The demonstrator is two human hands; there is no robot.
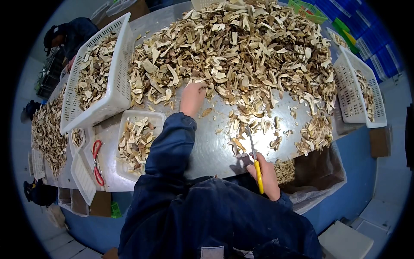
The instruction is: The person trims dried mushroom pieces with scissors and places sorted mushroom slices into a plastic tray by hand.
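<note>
My left hand reaches to the near edge of a large heap of dried mushroom slices on the metal table. Its fingers are curled together around a pale mushroom slice, partly hidden. Near the table's front edge, my right hand grips a yellow-handled knife. The thin metal blade points away from me, over a small scatter of loose slices. Part of the right hand's fingers is hidden in shadow behind the handle.
A white plastic tub of slices and red-handled scissors are at left. Tall white baskets flank the heap. A lined box is below the right edge. Another person works at far left.
</note>
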